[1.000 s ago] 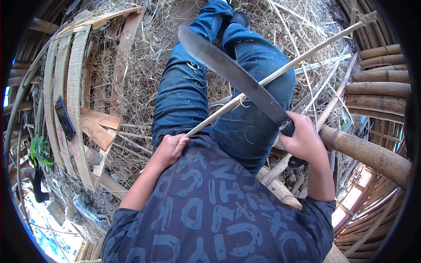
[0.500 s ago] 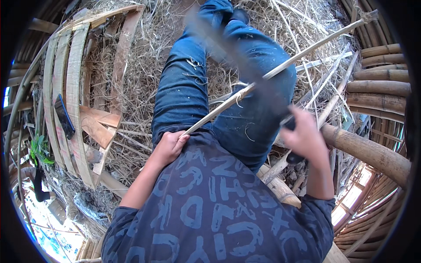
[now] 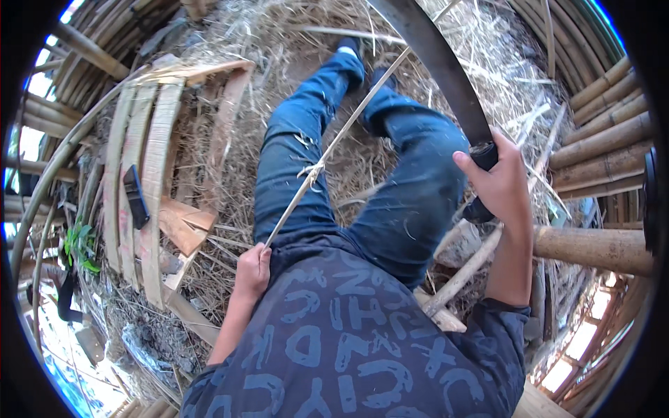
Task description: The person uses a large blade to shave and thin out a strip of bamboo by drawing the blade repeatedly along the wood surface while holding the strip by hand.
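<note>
My left hand (image 3: pixel 252 272), at the left of my waist, is closed round the near end of a long thin bamboo strip (image 3: pixel 352 120). The strip slants up between my legs toward the far right. A tuft of curled shavings (image 3: pixel 313 171) clings to it above my thigh. In my right hand (image 3: pixel 500 187) is the black handle of a machete (image 3: pixel 446 70), held right of my knee. Its dark, broad, curved blade points away and to the left, crossing over the strip's far part. Whether blade and strip touch, I cannot tell.
Pale wooden slats (image 3: pixel 162 167) joined in a frame lie to the left, with a dark phone-like object (image 3: pixel 135 197) on them. A thick bamboo pole (image 3: pixel 591 249) juts in at the right, below the bamboo wall (image 3: pixel 605 143). Straw and shavings (image 3: pixel 237 181) cover the ground.
The machete, blurred over my right thigh before, is now farther out and sharp. The strip has swung to a steeper slant, and my left hand sits lower and farther left.
</note>
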The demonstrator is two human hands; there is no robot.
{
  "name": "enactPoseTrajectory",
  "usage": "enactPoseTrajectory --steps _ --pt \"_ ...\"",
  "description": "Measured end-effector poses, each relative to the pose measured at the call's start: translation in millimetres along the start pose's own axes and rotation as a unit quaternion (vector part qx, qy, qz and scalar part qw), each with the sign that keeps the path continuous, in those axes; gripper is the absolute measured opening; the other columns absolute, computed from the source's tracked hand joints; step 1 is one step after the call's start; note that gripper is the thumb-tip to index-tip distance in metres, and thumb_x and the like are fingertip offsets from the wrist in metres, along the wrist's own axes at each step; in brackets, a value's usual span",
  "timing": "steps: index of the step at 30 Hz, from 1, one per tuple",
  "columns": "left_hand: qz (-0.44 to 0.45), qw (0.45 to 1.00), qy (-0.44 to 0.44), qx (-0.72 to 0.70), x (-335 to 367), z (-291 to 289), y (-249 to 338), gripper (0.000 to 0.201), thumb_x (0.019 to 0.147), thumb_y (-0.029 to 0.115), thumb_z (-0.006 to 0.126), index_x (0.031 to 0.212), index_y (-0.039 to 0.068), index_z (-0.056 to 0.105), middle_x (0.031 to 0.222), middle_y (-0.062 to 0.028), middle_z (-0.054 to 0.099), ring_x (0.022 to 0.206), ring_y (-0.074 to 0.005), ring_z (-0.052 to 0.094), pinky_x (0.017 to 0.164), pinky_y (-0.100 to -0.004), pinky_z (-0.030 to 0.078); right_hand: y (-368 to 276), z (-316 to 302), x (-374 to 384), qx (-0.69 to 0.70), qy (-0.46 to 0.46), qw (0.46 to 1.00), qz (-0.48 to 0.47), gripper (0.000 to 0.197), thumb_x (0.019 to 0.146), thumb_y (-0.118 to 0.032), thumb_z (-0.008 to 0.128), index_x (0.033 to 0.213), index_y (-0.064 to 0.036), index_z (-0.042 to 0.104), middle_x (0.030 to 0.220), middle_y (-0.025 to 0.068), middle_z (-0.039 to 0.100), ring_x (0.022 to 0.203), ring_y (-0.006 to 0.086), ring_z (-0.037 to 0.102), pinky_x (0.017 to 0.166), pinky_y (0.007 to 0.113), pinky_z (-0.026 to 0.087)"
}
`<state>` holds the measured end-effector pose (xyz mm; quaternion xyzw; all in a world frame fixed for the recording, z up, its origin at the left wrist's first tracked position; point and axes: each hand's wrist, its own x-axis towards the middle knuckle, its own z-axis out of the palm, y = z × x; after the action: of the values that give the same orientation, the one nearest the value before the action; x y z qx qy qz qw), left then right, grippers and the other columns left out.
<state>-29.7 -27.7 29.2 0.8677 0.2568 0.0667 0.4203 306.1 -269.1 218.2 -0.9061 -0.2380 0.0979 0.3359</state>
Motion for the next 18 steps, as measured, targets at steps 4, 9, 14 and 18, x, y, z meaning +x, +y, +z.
enactPoseTrajectory --steps 4,9,14,18 --pt "-0.071 0.994 0.075 0.023 -24 -18 12 0.031 0.098 0.021 0.044 0.076 0.0 0.048 0.06 -0.0238 0.047 0.06 -0.0457 0.051 0.053 -0.0482 0.037 -5 8 30 -0.011 0.049 0.991 -0.127 0.039 0.076 -0.022 0.076 0.099 0.0068 0.061 0.073 0.0157 0.066 0.065 0.0202 0.063 0.062 0.032 0.048" --pt "-0.101 0.981 0.16 0.052 -35 -31 28 0.026 0.097 0.02 0.045 0.08 0.0 0.05 0.057 -0.0235 0.048 0.057 -0.0463 0.052 0.051 -0.0497 0.038 -47 27 79 0.027 0.022 0.983 -0.179 0.037 0.076 -0.021 0.075 0.098 0.0057 0.062 0.071 0.0162 0.064 0.063 0.0238 0.063 0.062 0.033 0.047" --pt "-0.084 0.973 0.181 0.113 -32 -44 58 0.021 0.095 0.018 0.047 0.083 0.001 0.05 0.057 -0.0238 0.048 0.056 -0.0465 0.054 0.049 -0.0497 0.04 -92 53 122 0.053 0.0 0.974 -0.222 0.028 0.075 -0.017 0.072 0.093 0.0036 0.064 0.069 0.0161 0.062 0.064 0.0249 0.063 0.062 0.034 0.047" --pt "-0.113 0.974 0.169 0.101 -28 -41 46 0.02 0.094 0.018 0.049 0.082 0.002 0.049 0.058 -0.0246 0.05 0.058 -0.0467 0.055 0.051 -0.0501 0.042 -118 63 156 -0.026 0.002 0.981 -0.193 0.03 0.074 -0.019 0.071 0.095 0.0026 0.066 0.075 0.0184 0.065 0.071 0.0316 0.065 0.068 0.039 0.05"
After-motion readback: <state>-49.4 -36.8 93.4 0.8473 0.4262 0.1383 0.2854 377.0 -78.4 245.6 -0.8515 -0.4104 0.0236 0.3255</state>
